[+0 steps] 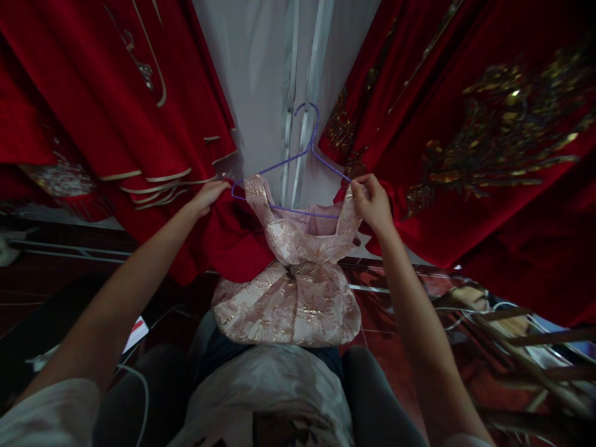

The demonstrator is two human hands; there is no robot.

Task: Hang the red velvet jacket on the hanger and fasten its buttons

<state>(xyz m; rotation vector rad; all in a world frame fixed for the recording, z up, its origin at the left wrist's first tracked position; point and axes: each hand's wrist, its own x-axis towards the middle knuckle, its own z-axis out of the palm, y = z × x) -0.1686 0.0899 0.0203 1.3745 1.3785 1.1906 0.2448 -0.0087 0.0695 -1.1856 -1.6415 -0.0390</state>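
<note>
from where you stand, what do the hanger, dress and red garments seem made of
Hanger: probably plastic-coated wire, judging by its thin, even purple frame; bare plastic is possible.
Dress: brocade-like fabric with a metallic sheen, as its pattern glints gold.
Red garments: mostly matte cloth, perhaps velvet, given the soft folds.

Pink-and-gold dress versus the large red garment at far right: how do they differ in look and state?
The dress is pale pink with gold patterning; the red garment is deep red with dark-gold sequins. The dress shows from straps to hem on a purple hanger; the red garment runs out of the picture. Both carry shiny gold decoration.
</note>
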